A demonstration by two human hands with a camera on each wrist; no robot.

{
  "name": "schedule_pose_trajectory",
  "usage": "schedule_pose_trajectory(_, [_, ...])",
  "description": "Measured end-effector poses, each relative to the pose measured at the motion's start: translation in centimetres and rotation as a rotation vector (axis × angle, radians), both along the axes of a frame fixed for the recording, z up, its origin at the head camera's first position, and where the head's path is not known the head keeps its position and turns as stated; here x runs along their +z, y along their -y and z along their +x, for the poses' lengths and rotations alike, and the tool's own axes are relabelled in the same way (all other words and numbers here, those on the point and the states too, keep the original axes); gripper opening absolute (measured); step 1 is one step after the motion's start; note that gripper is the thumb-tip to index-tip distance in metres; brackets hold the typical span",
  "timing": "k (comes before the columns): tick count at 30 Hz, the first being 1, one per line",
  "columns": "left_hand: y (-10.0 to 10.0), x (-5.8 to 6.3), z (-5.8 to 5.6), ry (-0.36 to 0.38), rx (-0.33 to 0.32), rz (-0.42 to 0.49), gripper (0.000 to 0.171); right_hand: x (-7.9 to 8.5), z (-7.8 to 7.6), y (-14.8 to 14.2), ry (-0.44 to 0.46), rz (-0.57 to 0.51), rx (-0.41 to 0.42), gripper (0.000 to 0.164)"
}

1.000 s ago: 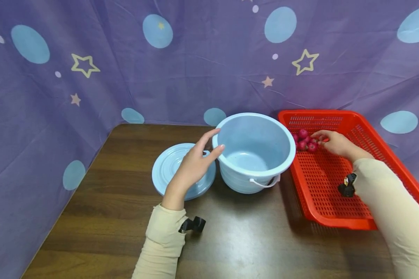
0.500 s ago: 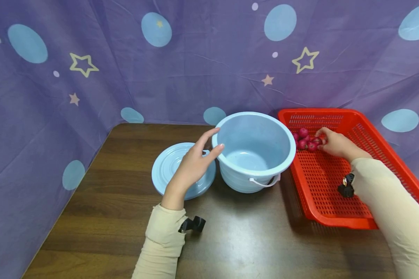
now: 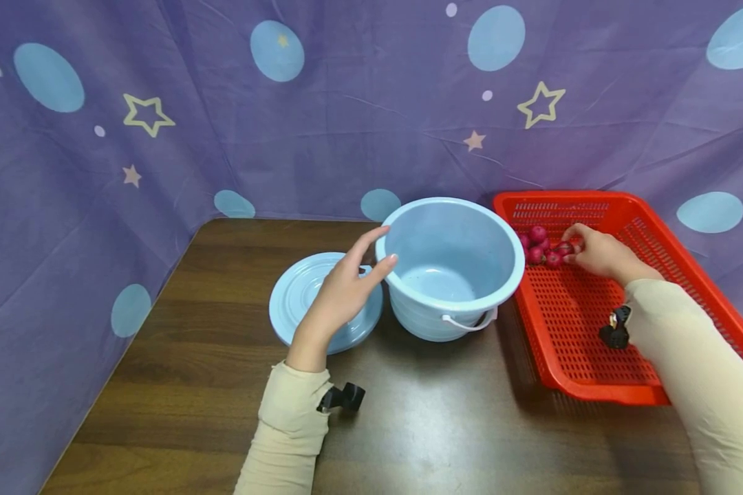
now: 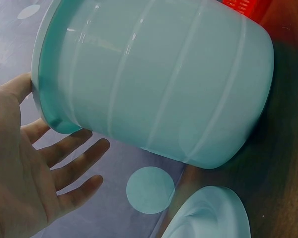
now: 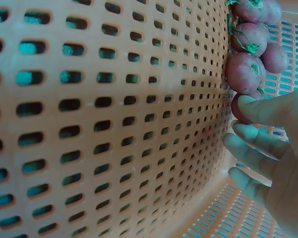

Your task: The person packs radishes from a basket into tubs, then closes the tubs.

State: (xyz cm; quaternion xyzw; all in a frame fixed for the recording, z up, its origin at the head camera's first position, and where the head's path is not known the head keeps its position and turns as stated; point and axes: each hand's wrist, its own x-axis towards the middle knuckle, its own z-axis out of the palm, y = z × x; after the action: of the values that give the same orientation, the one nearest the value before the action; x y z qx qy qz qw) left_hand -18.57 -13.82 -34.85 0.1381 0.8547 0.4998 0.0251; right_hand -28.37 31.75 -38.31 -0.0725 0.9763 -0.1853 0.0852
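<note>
Right fingers (image 5: 260, 140) pinch 1 radish (image 5: 240, 113).

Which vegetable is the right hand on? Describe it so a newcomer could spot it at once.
Find the red basket to the right of the pale blue bucket. In its far left part sits a cluster of round, magenta vegetables. You want the end vegetable nearest the right hand, the only one its fingers visibly touch.
</note>
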Motion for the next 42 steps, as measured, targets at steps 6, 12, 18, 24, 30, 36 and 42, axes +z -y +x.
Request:
schedule_pose_trajectory(6, [0.0,0.2,-0.1,-0.002,0.013,-0.003,0.057,0.3,-0.1,0.0,-0.018,-0.013,0.004,0.034])
schedule_pose_trajectory(12, [0.1,0.4,-0.2,-0.002,0.008,-0.006,0.058,0.8,-0.2,0.1,-0.028,-0.028,-0.007,0.035])
schedule_pose_trajectory(18, [0.0,0.3,-0.2,0.003,0.010,0.004,0.058,0.8,-0.1,-0.1,-0.050,-0.017,-0.038,0.035])
schedule_pose_trajectory(24, [-0.2,0.2,-0.1,0.005,0.006,0.014,0.059,1.5,0.2,-0.1,-0.066,-0.009,-0.046,0.035])
schedule_pose_trajectory(30, [-0.3,0.1,0.0,0.007,0.015,0.007,0.059,3.1,0.3,-0.2,-0.105,-0.006,-0.062,0.035])
schedule_pose_trajectory(36, [-0.2,0.2,0.0,-0.001,0.017,0.004,0.059,4.8,0.5,0.1,-0.148,-0.013,-0.047,0.037])
schedule_pose_trajectory(42, [-0.3,0.1,0.1,0.001,0.016,0.010,0.059,6.0,1.1,0.8,-0.137,0.010,-0.021,0.037])
